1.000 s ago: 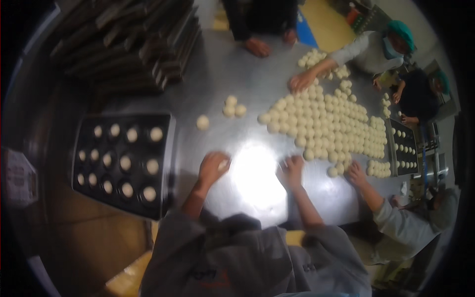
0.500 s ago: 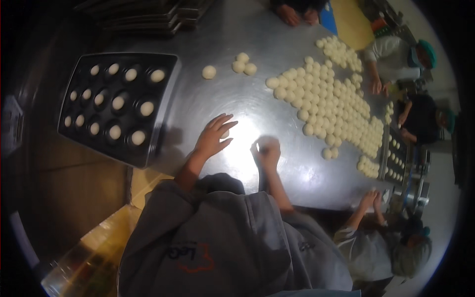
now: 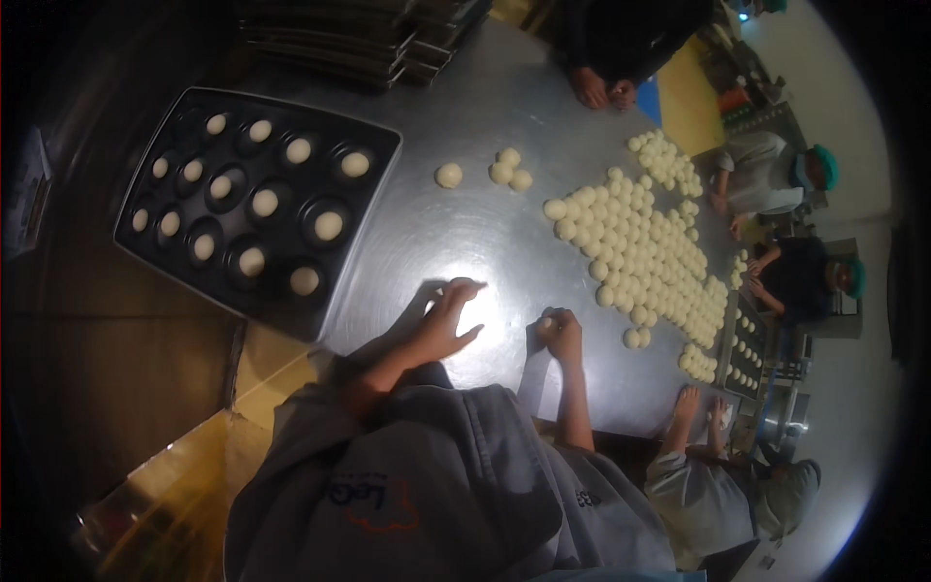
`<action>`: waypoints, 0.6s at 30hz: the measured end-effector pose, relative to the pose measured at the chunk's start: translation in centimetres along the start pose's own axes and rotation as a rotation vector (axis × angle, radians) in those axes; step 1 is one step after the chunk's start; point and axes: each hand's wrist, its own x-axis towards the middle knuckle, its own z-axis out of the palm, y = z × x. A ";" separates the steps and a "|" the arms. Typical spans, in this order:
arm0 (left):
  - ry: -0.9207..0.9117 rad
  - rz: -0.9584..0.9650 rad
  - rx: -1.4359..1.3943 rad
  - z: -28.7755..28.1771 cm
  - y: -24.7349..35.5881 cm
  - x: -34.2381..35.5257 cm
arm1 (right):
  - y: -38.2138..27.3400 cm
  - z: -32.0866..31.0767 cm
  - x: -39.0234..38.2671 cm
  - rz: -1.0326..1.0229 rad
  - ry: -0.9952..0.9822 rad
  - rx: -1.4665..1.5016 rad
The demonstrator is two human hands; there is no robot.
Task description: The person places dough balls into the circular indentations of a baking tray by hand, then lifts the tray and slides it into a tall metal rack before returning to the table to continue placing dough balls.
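Note:
On the steel table (image 3: 456, 233), my left hand (image 3: 444, 324) is open, fingers spread and curved over the bright reflection; I cannot see anything under its palm. My right hand (image 3: 562, 336) is closed just to its right, with a small pale spot at the fingers; what it holds is unclear. A black tray (image 3: 145, 252) with round hollows, each with a dough ball, lies to the left. Many dough balls (image 3: 640, 242) are massed on the right, with a smaller cluster (image 3: 509, 170) and a lone ball (image 3: 448, 175) above my hands.
Stacked metal trays (image 3: 349, 39) stand at the back left. Co-workers are at the far side (image 3: 630, 39), along the right (image 3: 761, 175) (image 3: 805, 276) and beside me (image 3: 698, 495). A second tray (image 3: 742, 344) with dough balls sits at the right end.
The view has shifted, bringing the left tray higher in the picture. My left fingers have spread, and my right hand has curled closed. The near co-worker's hands have drawn back toward the table edge.

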 end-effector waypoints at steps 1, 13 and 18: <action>-0.049 -0.031 -0.170 -1.0 1.2 0.0 | 0.1 -1.4 1.2 0.087 -0.149 0.071; 0.209 0.078 -0.015 -30.6 3.3 -5.4 | -46.4 10.8 13.5 -0.213 -0.686 1.301; 0.600 -0.126 0.134 -42.1 0.1 -13.5 | -65.9 24.2 18.9 -0.549 -0.511 0.770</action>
